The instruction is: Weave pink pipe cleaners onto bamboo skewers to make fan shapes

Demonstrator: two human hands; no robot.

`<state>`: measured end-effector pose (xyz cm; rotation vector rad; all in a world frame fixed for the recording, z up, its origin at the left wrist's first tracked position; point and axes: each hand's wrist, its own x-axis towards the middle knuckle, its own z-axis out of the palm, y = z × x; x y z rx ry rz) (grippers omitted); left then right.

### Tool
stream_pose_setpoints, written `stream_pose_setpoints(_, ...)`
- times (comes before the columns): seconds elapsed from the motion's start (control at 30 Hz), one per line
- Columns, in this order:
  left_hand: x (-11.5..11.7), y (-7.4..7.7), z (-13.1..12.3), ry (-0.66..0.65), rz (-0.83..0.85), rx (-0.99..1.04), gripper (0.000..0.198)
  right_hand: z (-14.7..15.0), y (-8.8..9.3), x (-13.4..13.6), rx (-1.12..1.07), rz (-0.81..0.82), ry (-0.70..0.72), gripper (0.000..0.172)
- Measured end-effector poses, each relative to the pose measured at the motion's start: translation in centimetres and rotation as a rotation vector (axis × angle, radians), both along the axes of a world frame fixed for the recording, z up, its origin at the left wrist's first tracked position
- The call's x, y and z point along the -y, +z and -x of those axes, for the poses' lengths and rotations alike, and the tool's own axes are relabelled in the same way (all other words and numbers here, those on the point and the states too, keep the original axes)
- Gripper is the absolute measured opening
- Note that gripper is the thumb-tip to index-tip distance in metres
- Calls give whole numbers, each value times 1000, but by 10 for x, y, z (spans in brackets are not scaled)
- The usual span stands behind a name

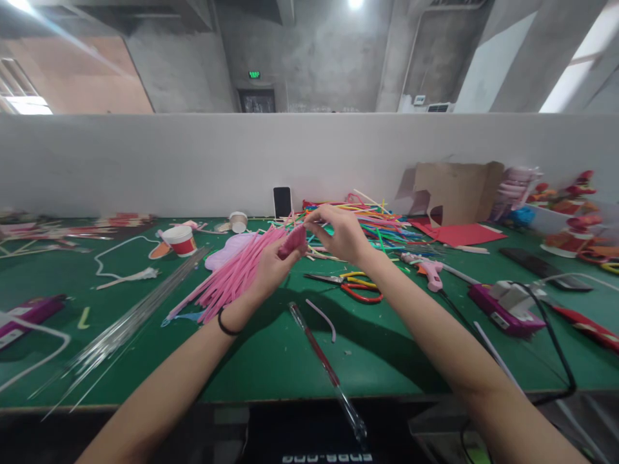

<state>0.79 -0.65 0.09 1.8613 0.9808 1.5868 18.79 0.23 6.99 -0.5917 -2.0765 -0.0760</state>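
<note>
My left hand is closed around a small, flat, pink fuzzy piece, held above the table with the thumb in front. My right hand reaches in from the right, its thumb and fingertips pinched at the piece's upper edge. A bundle of pink pipe cleaners lies beneath and left of my left hand. Scissors with red and yellow handles rest below my right hand. Nearer to me are a short, bent lilac pipe cleaner and a clear-wrapped dark red stick.
Many-coloured pipe cleaners are heaped behind my hands, near an upright phone. A pink glue gun and purple power strip with cables lie right. Wire stems and a paper cup stand left.
</note>
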Motion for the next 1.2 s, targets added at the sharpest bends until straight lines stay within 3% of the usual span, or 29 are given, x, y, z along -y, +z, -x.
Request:
stream_pose_setpoints(0.17, -5, 0, 0, -9, 101, 55, 34, -7, 0, -11, -2, 101, -43, 18)
stream_pose_setpoints(0.43, -10, -2, 0, -71, 218, 263, 39, -13, 0, -14, 56, 128, -193, 26)
stream_pose_setpoints(0.73, -19, -5, 6, -119, 324, 337, 47, -24, 7, -14, 42, 131, -309, 23)
stream_pose_setpoints(0.83, -18, -4, 8, -141, 314, 328, 41, -26, 7, -16, 26, 148, -319, 22)
stream_pose_setpoints(1.0, -8, 1, 4, -171, 269, 233, 35, -22, 10, -10, -1, 227, -216, 23)
stream_pose_setpoints(1.2, 6, 5, -6, -225, 212, 196, 31, -20, 22, 8, -27, 477, 0, 30)
